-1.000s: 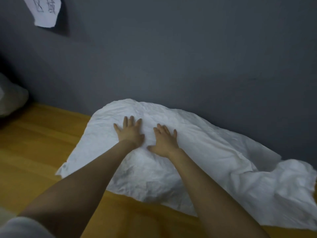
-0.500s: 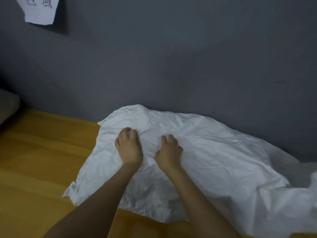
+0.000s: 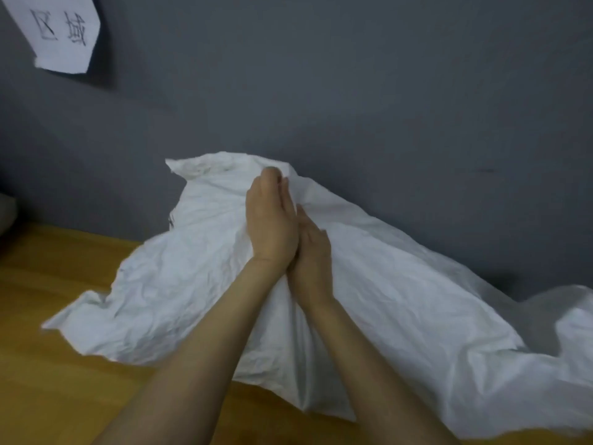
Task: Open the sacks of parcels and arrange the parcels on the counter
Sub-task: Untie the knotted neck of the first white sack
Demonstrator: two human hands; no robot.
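Sack of crumpled white plastic [image 3: 401,284], flat before, bunches up; left hand [image 3: 271,226] clenches it; right hand [image 3: 309,255] hold unclear; opening seemingly nears.

The sack [image 3: 401,300] hides whatever it holds, its right end runs off the right edge, and its near left corner is blurred. The fingers of the right grip [image 3: 311,255] are hidden behind the left grip [image 3: 271,223], whose fingertips sink into a fold. The paper sign [image 3: 61,33] and an unidentifiable pale thing [image 3: 6,213] are cut off at the left.
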